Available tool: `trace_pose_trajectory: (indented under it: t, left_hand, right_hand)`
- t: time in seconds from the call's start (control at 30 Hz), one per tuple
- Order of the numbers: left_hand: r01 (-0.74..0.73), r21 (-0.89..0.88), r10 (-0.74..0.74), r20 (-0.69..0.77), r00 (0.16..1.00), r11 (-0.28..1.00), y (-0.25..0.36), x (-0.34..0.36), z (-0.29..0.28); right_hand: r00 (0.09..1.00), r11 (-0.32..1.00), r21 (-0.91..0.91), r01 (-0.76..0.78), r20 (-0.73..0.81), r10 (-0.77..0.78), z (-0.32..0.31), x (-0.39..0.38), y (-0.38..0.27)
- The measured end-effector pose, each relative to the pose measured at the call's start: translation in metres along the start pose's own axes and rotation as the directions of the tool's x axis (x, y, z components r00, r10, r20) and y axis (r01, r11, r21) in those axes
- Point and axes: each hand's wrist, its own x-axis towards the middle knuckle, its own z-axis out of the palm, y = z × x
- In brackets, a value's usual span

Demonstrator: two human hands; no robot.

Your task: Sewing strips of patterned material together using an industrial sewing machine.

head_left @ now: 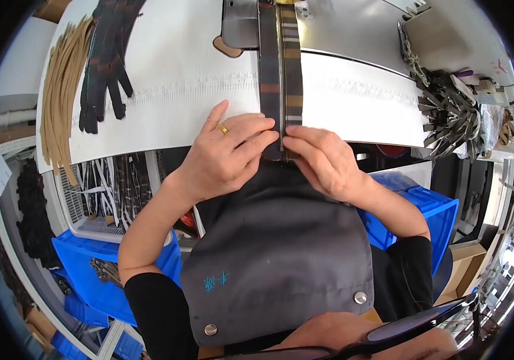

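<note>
A long dark fabric strip point(269, 72) with orange and light stripes runs from the machine toward me, a metal zipper point(280, 84) along it. My left hand point(230, 156), with a gold ring, grips the strip's near end from the left, index finger raised and other fingertips pressed at the zipper's side. My right hand point(329, 162) pinches the same end from the right, fingertips beside the zipper. Both thumbs are largely hidden. The strip lies across a white ribbed work surface point(173, 90); a dark grey apron point(275, 252) is below the hands.
Tan strips point(59, 96) and dark strips point(104, 66) lie at the left. A dark machine part point(239, 21) and metal plate point(353, 30) are at the back. Tangled strips point(443, 108) hang at the right. A basket point(71, 210) and blue bins point(443, 216) sit below the table.
</note>
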Motion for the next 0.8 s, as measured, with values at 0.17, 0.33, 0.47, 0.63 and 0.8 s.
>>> trace_pose_trajectory:
  t: [0.17,0.33,0.47,0.63,0.8]
  left_hand:
    - [-0.009,0.169,0.039,-0.181,0.983,0.986,0.007,-0.007,0.017]
    - [-0.034,0.118,0.057,-0.204,0.977,0.992,0.001,-0.014,0.023]
    - [-0.042,0.081,0.059,-0.212,0.975,0.996,0.002,-0.011,0.022]
    - [-0.032,0.083,0.050,-0.235,0.971,0.996,0.003,-0.010,0.024]
    - [-0.019,0.080,0.037,-0.228,0.973,0.997,0.004,-0.008,0.023]
  right_hand:
    - [0.999,0.998,-0.064,0.019,-0.039,-0.022,0.005,-0.001,0.000]
    - [0.997,0.997,-0.081,0.018,-0.069,-0.024,0.011,0.001,-0.001]
    - [0.996,0.995,-0.094,0.017,-0.088,-0.025,0.014,-0.001,-0.002]
    - [0.994,0.996,-0.082,0.020,-0.103,-0.028,0.016,-0.001,-0.002]
    - [0.988,0.990,-0.127,0.066,-0.130,-0.083,0.019,-0.001,0.001]
